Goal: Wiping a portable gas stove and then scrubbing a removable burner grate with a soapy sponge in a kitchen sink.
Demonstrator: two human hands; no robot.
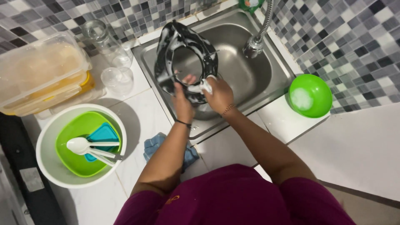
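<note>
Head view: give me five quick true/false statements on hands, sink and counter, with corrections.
1. The left hand grips a soapy black ring-shaped part over the sink. True.
2. The right hand is idle on the counter. False: it presses a white sponge against the part.
3. The green bowl right of the sink holds foam. True.
4. White spoons lie inside the sink. False: they lie in the white basin on the counter.
5. The blue cloth hangs from the faucet. False: it lies on the counter.
</note>
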